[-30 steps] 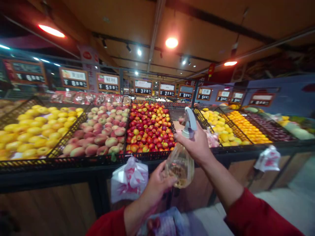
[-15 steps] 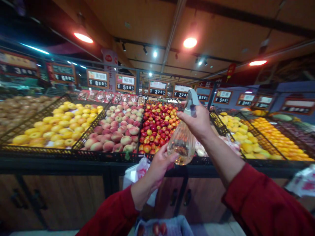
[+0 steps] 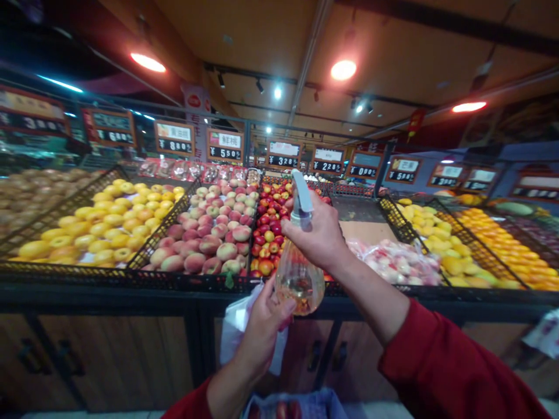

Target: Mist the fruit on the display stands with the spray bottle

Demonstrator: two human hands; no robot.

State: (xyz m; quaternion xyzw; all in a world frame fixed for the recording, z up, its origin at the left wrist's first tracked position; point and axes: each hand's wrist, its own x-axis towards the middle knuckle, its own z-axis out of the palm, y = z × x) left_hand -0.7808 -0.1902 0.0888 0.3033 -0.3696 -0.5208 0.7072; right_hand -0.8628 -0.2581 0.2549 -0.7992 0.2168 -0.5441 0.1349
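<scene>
1 likely light, slick spray bottle (image 3: 301, 280) has right hand (image 3: 318, 234) curled round its neck, surest hold, left hand (image 3: 262, 326) half-closed round its base.

Spray bottle (image 3: 301, 285) in both hands (image 3: 262, 326) (image 3: 321, 235)

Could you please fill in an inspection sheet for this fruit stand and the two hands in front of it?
Surface: fruit stand with black crates along it.
Job's things: spray bottle, roughly upright, clear body, grey head.
Clutter: white plastic bag hanging at the front; basket with red items, cut off by the lower edge.
Hands: right hand around the bottle's neck; left hand at its lower part.
Cables: nothing seen near the hands.
Surroundings: peaches, yellow fruit, price signs, glowing lamps overhead.
</scene>
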